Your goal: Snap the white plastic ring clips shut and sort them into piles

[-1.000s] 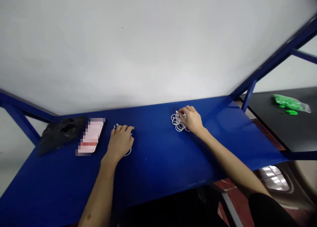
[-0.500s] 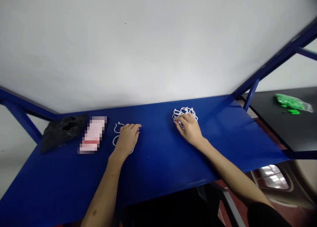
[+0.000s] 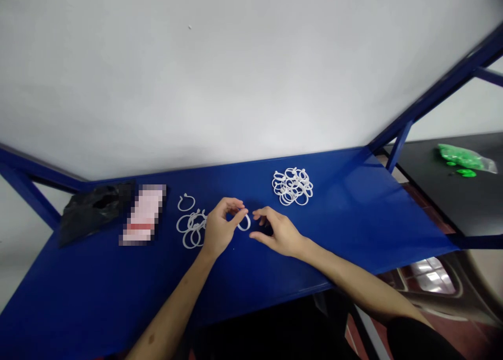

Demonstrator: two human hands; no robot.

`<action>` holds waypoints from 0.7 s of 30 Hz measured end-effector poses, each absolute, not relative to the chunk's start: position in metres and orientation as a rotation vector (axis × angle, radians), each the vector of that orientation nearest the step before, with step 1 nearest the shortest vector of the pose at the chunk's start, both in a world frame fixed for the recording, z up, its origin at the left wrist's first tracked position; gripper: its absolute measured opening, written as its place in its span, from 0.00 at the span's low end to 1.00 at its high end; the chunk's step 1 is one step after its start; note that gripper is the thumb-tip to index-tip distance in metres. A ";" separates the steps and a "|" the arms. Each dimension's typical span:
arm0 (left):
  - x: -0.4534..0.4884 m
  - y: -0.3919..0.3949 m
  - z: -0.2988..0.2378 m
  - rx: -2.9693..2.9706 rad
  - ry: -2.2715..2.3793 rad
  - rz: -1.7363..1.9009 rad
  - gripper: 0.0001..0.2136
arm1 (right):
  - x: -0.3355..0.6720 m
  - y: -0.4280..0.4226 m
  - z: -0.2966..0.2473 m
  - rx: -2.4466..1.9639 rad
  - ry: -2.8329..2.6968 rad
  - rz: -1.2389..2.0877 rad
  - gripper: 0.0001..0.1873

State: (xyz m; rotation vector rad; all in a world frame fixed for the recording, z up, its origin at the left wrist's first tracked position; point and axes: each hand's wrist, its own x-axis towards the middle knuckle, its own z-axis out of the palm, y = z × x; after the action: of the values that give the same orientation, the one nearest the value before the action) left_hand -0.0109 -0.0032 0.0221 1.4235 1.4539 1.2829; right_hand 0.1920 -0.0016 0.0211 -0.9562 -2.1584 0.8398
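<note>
My left hand (image 3: 220,225) pinches a white plastic shower curtain ring (image 3: 248,225) between thumb and fingers, over the middle of the blue table. Just right of that ring, my right hand (image 3: 281,235) has its thumb and fingers apart with nothing visible between them. Several similar rings (image 3: 190,238) lie loosely together beside my left wrist, partly covered by the hand. A single ring with a gap between its knobbed ends (image 3: 186,203) lies a little farther back. Beyond my right hand is a larger heap of white rings (image 3: 293,187).
On the blue table (image 3: 334,213), a blurred-out pink and white item (image 3: 143,213) and a black plastic bag (image 3: 90,213) lie at the left. A grey-white wall (image 3: 236,87) rises behind. At the right, a dark table holds a bag of green pieces (image 3: 459,156).
Both hands have come together at the middle. My left hand has moved right from the loose rings and now has a ring; my right hand has left the heap, moving left and nearer.
</note>
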 end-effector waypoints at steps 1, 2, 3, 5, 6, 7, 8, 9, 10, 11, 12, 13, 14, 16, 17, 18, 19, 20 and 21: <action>-0.006 -0.004 0.019 1.389 1.435 1.281 0.09 | 0.191 -0.002 0.020 -0.966 -2.132 0.871 0.20; -0.003 -0.005 0.016 1.368 1.429 1.274 0.09 | 0.191 -0.002 0.019 -0.966 -2.107 0.900 0.16; 0.000 -0.006 0.014 1.357 1.433 1.262 0.08 | 0.191 -0.001 0.018 -0.961 -2.084 0.923 0.11; 0.001 -0.007 0.012 1.350 1.444 1.237 0.09 | 0.192 0.001 0.016 -0.957 -2.033 0.935 0.05; 0.001 -0.006 0.012 1.348 1.445 1.229 0.09 | 0.193 0.003 0.015 -0.963 -2.007 0.923 0.05; 0.000 -0.006 0.012 1.348 1.443 1.220 0.10 | 0.194 0.005 0.014 -0.974 -1.978 0.900 0.07; -0.001 -0.006 0.013 1.353 1.439 1.206 0.11 | 0.196 0.006 0.014 -0.988 -1.952 0.874 0.08; -0.003 -0.006 0.013 1.365 1.435 1.180 0.12 | 0.197 0.008 0.014 -0.997 -1.930 0.852 0.09; -0.004 -0.006 0.014 1.383 1.434 1.145 0.12 | 0.199 0.010 0.013 -1.000 -1.913 0.834 0.10; -0.005 -0.005 0.015 1.409 1.435 1.102 0.11 | 0.200 0.011 0.013 -0.997 -1.907 0.823 0.11; -0.005 -0.005 0.015 1.438 1.436 1.060 0.10 | 0.201 0.012 0.013 -0.990 -1.911 0.819 0.11; -0.006 -0.006 0.016 1.470 1.436 1.026 0.10 | 0.202 0.012 0.013 -0.975 -1.925 0.819 0.11; -0.006 -0.006 0.016 1.504 1.436 1.007 0.09 | 0.202 0.012 0.013 -0.952 -1.945 0.824 0.10; -0.005 -0.007 0.016 1.583 1.445 1.005 0.07 | 0.202 0.011 0.013 -0.890 -1.989 0.841 0.09; -0.004 -0.008 0.016 1.627 1.459 1.012 0.06 | 0.202 0.010 0.013 -0.859 -2.008 0.847 0.09; -0.003 -0.009 0.015 1.673 1.476 1.023 0.06 | 0.202 0.009 0.013 -0.831 -2.025 0.848 0.09; -0.002 -0.010 0.014 1.723 1.489 1.037 0.06 | 0.203 0.007 0.013 -0.808 -2.045 0.845 0.09; -0.001 -0.012 0.012 1.775 1.493 1.053 0.07 | 0.203 0.006 0.013 -0.791 -2.068 0.836 0.09; -0.001 -0.013 0.011 1.829 1.484 1.072 0.08 | 0.204 0.005 0.013 -0.778 -2.094 0.821 0.09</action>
State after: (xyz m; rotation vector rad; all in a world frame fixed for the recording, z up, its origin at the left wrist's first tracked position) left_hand -0.0006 -0.0127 0.0108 1.8285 1.4845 1.0717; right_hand 0.2039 0.0049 0.0126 -0.7780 -2.0937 0.8207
